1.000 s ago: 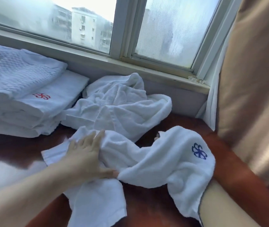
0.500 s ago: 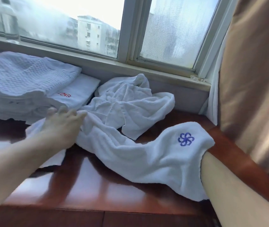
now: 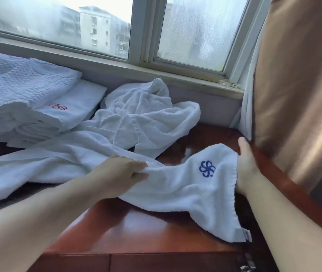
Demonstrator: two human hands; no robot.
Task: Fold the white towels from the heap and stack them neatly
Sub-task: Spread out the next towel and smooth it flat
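Observation:
A long white towel with a blue flower emblem lies stretched across the red-brown wooden table. My left hand pinches a fold near its middle. My right hand grips the towel's right end beside the emblem. Behind it a crumpled white towel forms the heap under the window sill. At the back left stands a stack of folded white towels, one with a red emblem, topped by a waffle-textured one.
A brown curtain hangs close on the right, touching the table's edge. The window sill and wall run behind the towels. The table's front edge lies near the bottom of the view.
My left hand moved from the towel's left end to its middle and gripped a fold. The towel now lies stretched out leftwards. My right hand has come into view on its right end.

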